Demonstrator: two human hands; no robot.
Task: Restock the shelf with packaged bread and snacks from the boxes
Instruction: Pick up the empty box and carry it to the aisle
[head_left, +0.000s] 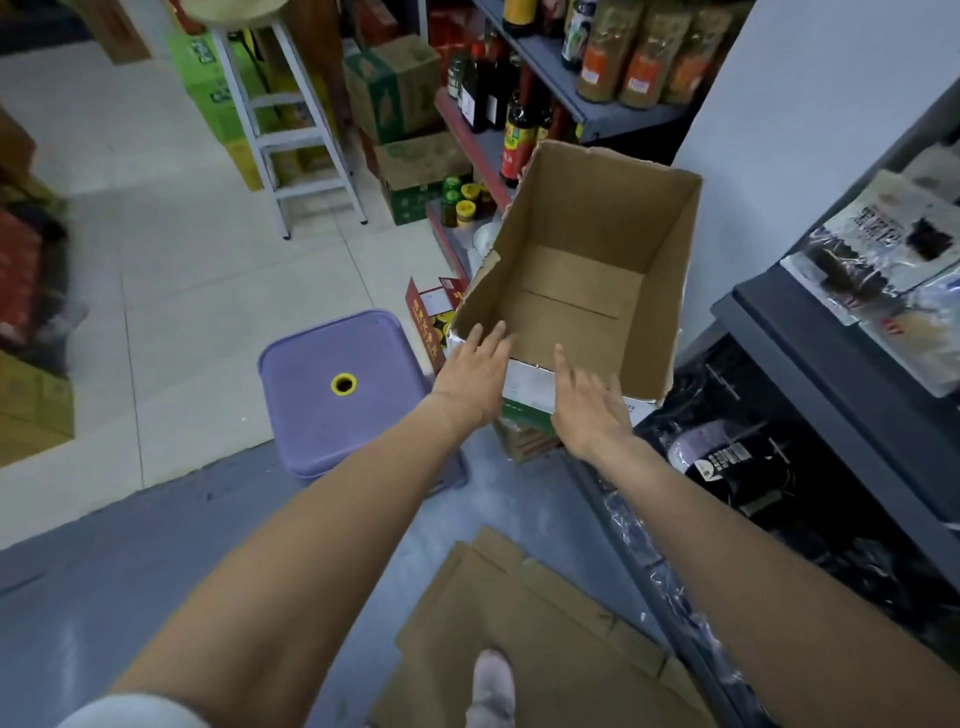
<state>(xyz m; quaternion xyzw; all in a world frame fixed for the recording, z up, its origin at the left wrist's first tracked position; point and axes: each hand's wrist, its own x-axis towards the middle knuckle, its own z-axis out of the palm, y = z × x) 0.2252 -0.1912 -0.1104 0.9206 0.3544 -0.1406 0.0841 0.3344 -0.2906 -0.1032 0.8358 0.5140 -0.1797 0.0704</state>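
Dim, cool indoor light, brightest on floor tiles (171, 260) upper left; soft shadows. Wide-angle bend at edges, shelf (831, 374) on right leans. Left-edge boxes (26, 291) smeared w/ blur; glare on plastic packets (893, 270).

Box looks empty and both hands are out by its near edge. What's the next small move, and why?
Probably close both hands on the near rim and lift the cardboard box away. Its inside shows only bare cardboard, so nothing is left to shelve. The left hand and right hand are open at that rim, and flattened cardboard already lies on the floor nearby, which suggests empties go there.
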